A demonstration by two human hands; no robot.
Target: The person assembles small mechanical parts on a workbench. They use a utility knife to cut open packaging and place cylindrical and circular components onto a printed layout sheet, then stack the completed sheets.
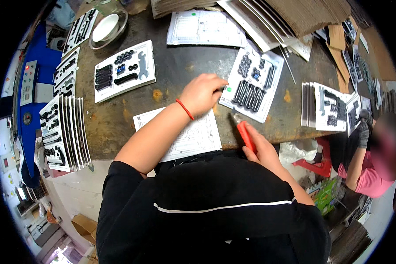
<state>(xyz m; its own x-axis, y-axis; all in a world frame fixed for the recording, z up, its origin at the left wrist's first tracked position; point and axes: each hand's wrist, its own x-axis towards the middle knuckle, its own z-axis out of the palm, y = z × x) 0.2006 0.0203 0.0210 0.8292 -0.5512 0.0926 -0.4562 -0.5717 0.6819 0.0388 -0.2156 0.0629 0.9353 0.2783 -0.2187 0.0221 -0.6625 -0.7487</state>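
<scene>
At the left edge of a white hardware card (272, 94), packed with black bolts, nuts and small parts, my left hand (202, 93) has its fingers curled, fingertips meeting the card's edge by a green dot. A red utility knife (246, 135) is gripped in my right hand (264, 152), its tip pointing up toward the card's near edge. Beneath my left forearm lies a printed sheet (198, 136) with line drawings, partly covered by the arm. Further left, a stack of hardware cards (149, 83) shows black bolts and a grey wrench.
Upright rows of cards stand at the left (77, 132) and right (309, 105). Printed sheets (204, 28) and cardboard (303, 17) lie along the far side. A white bowl (105, 28) sits far left. At right, a gloved co-worker's hand (363, 132) is beside cards.
</scene>
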